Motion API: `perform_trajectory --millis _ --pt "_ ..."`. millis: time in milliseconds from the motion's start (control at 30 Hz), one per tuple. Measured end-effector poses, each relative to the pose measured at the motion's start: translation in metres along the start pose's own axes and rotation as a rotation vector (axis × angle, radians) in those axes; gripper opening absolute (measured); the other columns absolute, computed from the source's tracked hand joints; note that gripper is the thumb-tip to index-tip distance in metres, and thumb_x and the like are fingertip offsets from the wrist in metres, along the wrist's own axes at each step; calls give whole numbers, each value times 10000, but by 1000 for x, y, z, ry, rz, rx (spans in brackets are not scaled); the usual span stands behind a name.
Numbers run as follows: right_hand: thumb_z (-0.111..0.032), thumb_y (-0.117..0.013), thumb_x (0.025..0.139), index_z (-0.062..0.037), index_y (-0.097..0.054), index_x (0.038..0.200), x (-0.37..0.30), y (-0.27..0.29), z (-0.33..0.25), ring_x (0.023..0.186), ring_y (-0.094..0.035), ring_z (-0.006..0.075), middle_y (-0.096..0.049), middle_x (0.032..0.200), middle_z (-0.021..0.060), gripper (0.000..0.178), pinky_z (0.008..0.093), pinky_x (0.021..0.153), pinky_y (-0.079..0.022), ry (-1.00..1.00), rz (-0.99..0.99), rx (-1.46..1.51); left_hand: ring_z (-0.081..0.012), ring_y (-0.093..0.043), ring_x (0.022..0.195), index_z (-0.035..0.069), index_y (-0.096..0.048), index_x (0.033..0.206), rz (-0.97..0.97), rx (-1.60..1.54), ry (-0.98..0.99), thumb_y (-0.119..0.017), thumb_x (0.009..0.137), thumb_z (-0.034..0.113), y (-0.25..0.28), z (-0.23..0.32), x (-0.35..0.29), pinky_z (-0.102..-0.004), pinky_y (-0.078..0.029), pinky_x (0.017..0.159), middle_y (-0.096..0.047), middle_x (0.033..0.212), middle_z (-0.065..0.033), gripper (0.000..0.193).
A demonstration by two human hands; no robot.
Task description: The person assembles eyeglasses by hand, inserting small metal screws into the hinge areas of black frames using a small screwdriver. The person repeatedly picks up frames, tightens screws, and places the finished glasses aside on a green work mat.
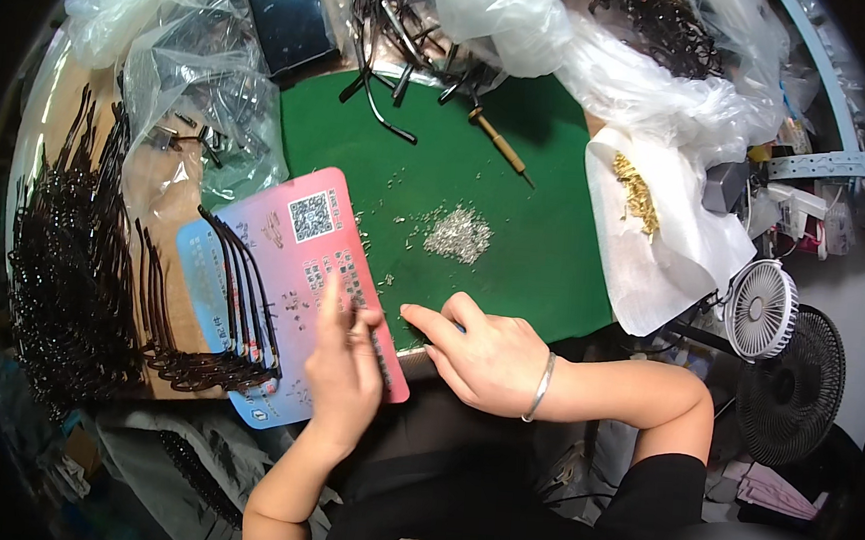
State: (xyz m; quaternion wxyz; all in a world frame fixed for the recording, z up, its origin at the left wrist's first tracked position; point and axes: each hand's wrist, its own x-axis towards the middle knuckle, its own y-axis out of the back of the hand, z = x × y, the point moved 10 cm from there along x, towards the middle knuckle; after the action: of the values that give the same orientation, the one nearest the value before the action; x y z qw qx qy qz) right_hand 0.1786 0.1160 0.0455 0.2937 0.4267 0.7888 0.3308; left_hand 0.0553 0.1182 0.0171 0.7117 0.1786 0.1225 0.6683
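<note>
My left hand [342, 369] hovers over the right part of a pink-and-blue printed sheet [304, 176]. Its index finger is stretched out and slightly blurred, the other fingers are partly bent, and no object shows in it. At the front edge of a green mat [538, 267] is my right hand [491, 359], its fingers curled and a small blue spot showing between them; what it grips is hidden. Beyond it lies a pile of tiny silver metal pieces [458, 235]. Several dark glasses temples [241, 282] rest in a row on the sheet's left part.
A large heap of dark temples [66, 275] lies at the left. A brass-coloured screwdriver [501, 144] is at the mat's far side. Gold pieces [636, 194] sit on white paper [632, 284] at the right, near a white fan [762, 308]. Plastic bags [210, 84] line the back.
</note>
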Motion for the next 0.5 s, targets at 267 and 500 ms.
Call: perform_trajectory --millis 267,500 --pt "-144 -528 873 -27 -484 1094 7 4 39 786 -608 310 -549 953 158 254 375 696 -504 -75 37 255 -196 -677 763 -2 -640 983 -106 -33 -79 -557 768 -84 13 -7 22 -259 -531 671 -682 852 -133 245" --pt "-388 -593 798 -19 -604 938 70 186 133 753 -636 319 -640 809 196 396 382 689 -493 -431 459 -65 -263 -516 1158 -57 -317 1352 -346 -833 287 -512 878 132 21 -24 -3 -377 -432 949 -480 1291 -217 546"
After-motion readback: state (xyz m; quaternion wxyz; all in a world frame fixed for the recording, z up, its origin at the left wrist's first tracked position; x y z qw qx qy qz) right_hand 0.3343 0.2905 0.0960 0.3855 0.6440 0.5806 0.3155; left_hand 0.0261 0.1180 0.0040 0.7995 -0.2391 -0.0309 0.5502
